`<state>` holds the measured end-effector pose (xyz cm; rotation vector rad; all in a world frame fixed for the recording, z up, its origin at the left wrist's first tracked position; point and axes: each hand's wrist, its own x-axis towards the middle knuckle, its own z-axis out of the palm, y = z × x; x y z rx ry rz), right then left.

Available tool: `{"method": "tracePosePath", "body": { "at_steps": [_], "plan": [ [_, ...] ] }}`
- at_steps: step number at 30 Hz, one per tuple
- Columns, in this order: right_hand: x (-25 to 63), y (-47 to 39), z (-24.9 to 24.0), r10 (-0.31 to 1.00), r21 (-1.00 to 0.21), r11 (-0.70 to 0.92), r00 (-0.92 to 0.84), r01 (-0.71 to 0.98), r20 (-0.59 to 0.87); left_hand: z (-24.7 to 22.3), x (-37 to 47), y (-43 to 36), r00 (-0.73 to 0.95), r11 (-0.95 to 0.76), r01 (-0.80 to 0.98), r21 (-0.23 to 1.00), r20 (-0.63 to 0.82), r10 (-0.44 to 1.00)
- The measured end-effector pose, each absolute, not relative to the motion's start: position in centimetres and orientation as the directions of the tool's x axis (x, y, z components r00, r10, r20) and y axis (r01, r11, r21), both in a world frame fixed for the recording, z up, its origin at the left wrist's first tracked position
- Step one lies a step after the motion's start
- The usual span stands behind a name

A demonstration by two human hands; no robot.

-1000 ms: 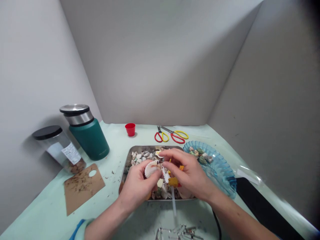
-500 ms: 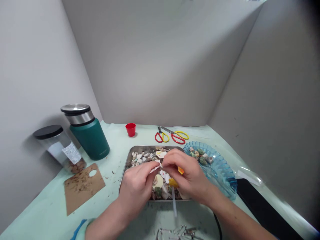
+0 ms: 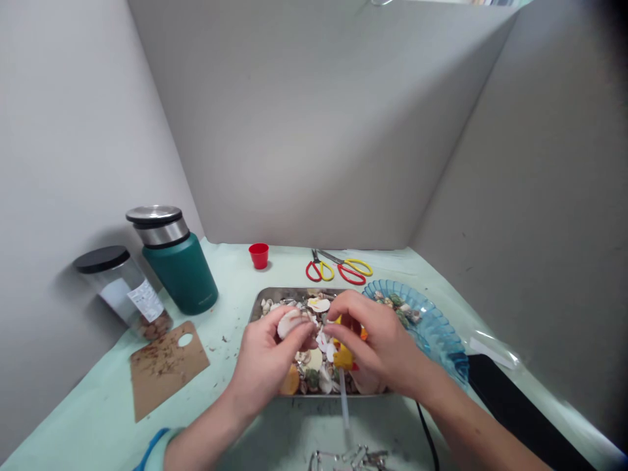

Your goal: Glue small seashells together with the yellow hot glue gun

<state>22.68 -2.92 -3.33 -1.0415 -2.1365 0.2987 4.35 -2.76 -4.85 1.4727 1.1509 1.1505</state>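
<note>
My left hand [image 3: 267, 350] is closed around a white shell [image 3: 290, 322], its pale ridged side turned up between thumb and fingers. Just to the right, my right hand [image 3: 375, 343] has its thumb and index finger curled into a pinch near the shell. Whatever is at those fingertips is too small to make out. Below both hands is a metal tray [image 3: 256, 304] filled with shells and small pebbles. A yellow glue gun [image 3: 343, 358] lies over the tray, partly hidden by my right hand, with a clear glue stick [image 3: 344, 399] jutting towards me.
Left stand a green flask [image 3: 179, 275], a clear jar [image 3: 122, 294] and a brown board [image 3: 167, 373]. Behind the tray are a red cup [image 3: 259, 256] and two scissors [image 3: 350, 269]. A blue dish [image 3: 436, 327] with shells is right; metal clips [image 3: 353, 458] lie in front.
My hands have moved slightly apart. The shell in my left hand has turned from edge-on to show its broad face. My view has shifted slightly.
</note>
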Motion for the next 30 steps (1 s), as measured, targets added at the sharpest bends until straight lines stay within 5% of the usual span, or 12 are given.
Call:
{"method": "tracePosePath", "body": {
  "at_steps": [6,12,17,23,27,30],
  "plan": [
    [26.2,-2.5,-3.4,0.900,-0.155,0.436,-0.430,0.886,0.076,-5.0,4.0,-1.7,0.220,0.132,-0.220,0.967,-0.083,0.972],
    [26.0,-2.4,-4.4,0.934,0.048,0.357,-0.358,0.933,0.009,-5.4,3.7,-1.1,0.224,0.211,-0.342,0.916,-0.139,0.965],
    [25.5,-2.5,-4.7,0.916,0.059,0.401,-0.402,0.914,0.003,-5.4,3.4,-0.8,0.196,0.211,-0.363,0.907,-0.147,0.969],
    [26.6,-2.8,-2.8,0.915,-0.186,0.404,-0.399,0.896,0.064,-5.3,3.1,-0.6,0.194,0.176,-0.365,0.914,-0.111,0.975],
    [27.9,-2.7,-1.1,0.930,-0.543,0.338,-0.363,0.769,0.065,-5.3,3.1,-0.5,0.192,0.174,-0.382,0.908,-0.106,0.976],
    [27.5,-2.1,-1.2,0.947,-0.854,0.241,-0.305,0.462,0.102,-5.1,3.2,-0.6,0.198,0.186,-0.401,0.897,-0.114,0.974]
  ]
}}
